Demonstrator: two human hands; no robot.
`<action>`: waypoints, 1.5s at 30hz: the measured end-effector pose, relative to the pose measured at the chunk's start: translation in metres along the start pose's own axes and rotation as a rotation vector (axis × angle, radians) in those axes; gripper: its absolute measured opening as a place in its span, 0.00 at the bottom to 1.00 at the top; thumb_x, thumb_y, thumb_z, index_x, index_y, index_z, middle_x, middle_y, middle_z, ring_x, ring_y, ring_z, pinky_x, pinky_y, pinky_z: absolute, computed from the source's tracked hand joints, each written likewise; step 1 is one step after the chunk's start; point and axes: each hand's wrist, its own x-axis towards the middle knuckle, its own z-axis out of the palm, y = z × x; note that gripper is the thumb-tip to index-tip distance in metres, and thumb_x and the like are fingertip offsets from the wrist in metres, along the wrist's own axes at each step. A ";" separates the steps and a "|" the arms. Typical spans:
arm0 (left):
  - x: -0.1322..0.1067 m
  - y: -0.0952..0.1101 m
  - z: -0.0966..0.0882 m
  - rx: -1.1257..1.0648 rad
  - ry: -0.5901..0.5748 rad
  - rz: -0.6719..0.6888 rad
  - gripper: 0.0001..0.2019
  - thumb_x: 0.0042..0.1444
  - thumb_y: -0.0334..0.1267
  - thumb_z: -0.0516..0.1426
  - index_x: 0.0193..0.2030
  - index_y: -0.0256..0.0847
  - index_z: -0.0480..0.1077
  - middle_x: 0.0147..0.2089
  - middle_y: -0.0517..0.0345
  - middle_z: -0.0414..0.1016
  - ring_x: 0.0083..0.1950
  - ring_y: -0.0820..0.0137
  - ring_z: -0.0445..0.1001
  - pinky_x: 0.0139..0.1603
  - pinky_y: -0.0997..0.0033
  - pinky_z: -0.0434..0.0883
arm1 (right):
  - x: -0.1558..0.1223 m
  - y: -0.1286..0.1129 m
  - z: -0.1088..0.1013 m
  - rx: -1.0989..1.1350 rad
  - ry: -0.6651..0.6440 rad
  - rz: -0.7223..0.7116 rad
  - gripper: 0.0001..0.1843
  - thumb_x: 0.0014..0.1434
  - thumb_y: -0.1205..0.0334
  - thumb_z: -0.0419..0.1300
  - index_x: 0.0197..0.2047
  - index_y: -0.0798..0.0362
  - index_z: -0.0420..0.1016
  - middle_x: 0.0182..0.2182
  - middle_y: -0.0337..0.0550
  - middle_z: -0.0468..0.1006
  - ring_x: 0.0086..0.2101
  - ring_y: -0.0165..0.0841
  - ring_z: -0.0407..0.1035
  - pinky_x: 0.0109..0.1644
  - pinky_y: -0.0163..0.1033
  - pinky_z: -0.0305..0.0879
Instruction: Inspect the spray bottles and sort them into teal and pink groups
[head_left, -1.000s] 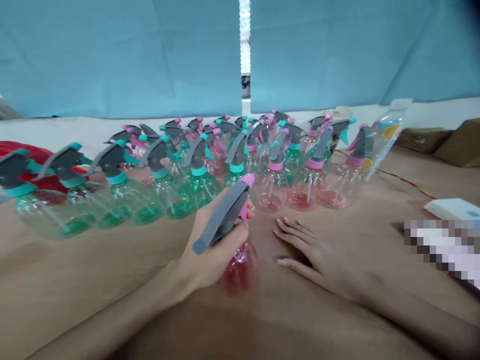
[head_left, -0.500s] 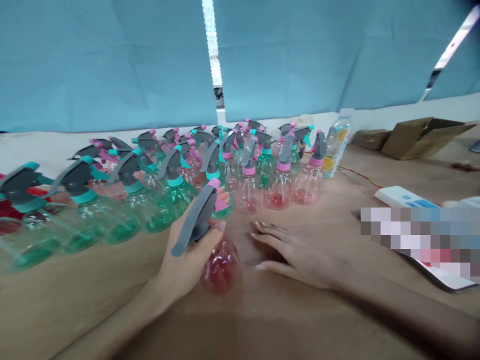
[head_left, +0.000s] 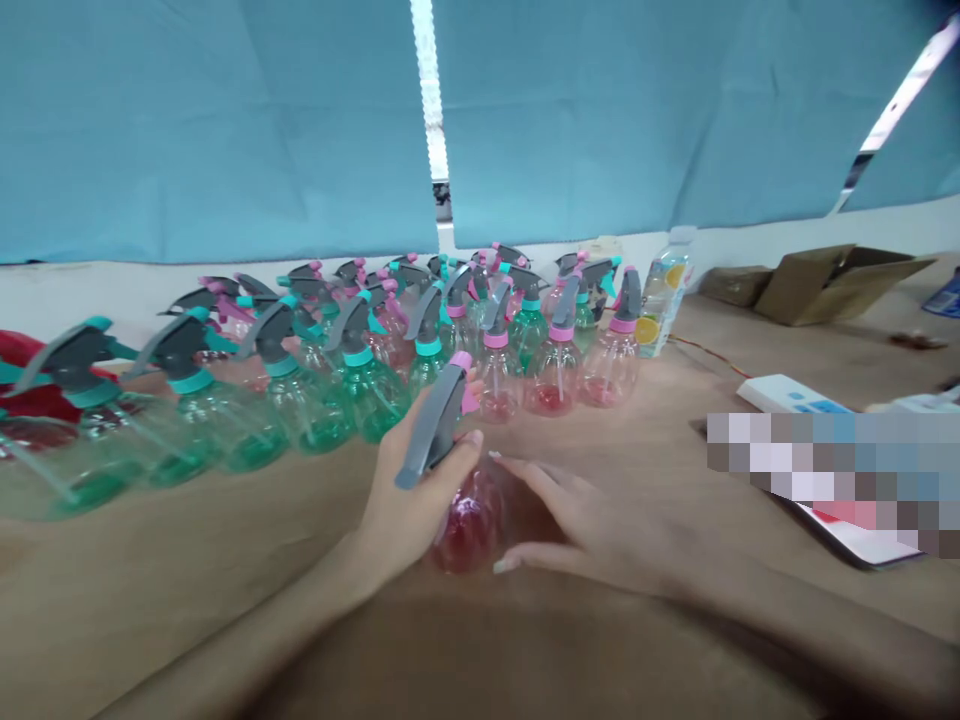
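A pink spray bottle [head_left: 469, 525] with a grey trigger head stands on the brown table [head_left: 315, 600] in front of me. My left hand [head_left: 420, 480] is wrapped round its neck, just under the head. Beside the bottle's right side is my right hand [head_left: 577, 520], its thumb and fingers apart; whether the fingertips touch the bottle I cannot tell. Behind them runs a front row of spray bottles, among them a green spray bottle [head_left: 371, 400] and a pink spray bottle [head_left: 551, 385], each with some liquid colour at the bottom.
More spray bottles stand packed at the back. To their right are a clear drink bottle [head_left: 664, 295] with orange-slice print and an open cardboard box [head_left: 832, 285]. A white box [head_left: 787, 393] and a partly blurred-out flat item [head_left: 862, 535] lie at right. Red material [head_left: 22, 350] shows far left.
My left hand and the pink spray bottle have shifted a little to the right in view. My right hand has come close to the bottle's side, its fingers spread wider.
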 end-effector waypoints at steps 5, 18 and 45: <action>-0.001 0.006 0.016 -0.128 -0.083 0.026 0.10 0.55 0.38 0.56 0.45 0.45 0.68 0.33 0.62 0.71 0.33 0.70 0.70 0.39 0.67 0.69 | -0.002 -0.002 0.009 0.131 0.097 -0.011 0.46 0.50 0.41 0.63 0.66 0.46 0.48 0.58 0.49 0.65 0.55 0.47 0.62 0.55 0.54 0.60; 0.003 0.021 0.019 -0.179 -0.301 -0.006 0.13 0.55 0.42 0.57 0.46 0.44 0.65 0.32 0.63 0.66 0.31 0.72 0.67 0.36 0.69 0.69 | -0.008 -0.007 0.030 0.316 0.279 0.027 0.48 0.43 0.44 0.68 0.62 0.47 0.50 0.56 0.49 0.65 0.55 0.47 0.61 0.55 0.54 0.62; 0.006 0.011 0.004 -0.122 -0.264 0.014 0.07 0.50 0.33 0.55 0.37 0.45 0.66 0.29 0.63 0.71 0.30 0.69 0.73 0.30 0.70 0.71 | 0.020 0.055 0.010 -0.157 0.045 -0.189 0.53 0.43 0.37 0.64 0.66 0.50 0.49 0.62 0.55 0.58 0.59 0.49 0.55 0.59 0.56 0.55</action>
